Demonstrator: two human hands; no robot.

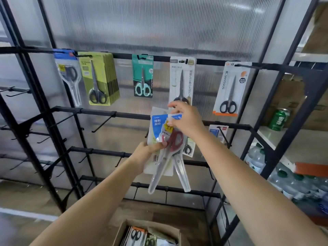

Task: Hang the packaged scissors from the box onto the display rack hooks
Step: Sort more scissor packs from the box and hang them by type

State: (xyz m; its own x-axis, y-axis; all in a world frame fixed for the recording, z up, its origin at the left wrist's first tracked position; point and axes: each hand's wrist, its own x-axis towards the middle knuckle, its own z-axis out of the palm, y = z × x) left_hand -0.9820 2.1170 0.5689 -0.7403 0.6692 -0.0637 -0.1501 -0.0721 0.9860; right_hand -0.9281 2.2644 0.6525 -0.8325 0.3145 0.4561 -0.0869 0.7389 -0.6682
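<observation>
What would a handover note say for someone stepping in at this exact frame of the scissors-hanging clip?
Left hand: grips a bundle of packaged scissors from below, in front of the rack.
Right hand: pinches the top of the front, red-handled pack in that bundle.
Done: the top bar carries five hanging sorts, from the blue pack and green stack on the left to the orange-edged pack on the right. Lower right, another pack hangs.
Left: hang the held packs on a hook; many lower hooks are bare. The box below holds more packs.
</observation>
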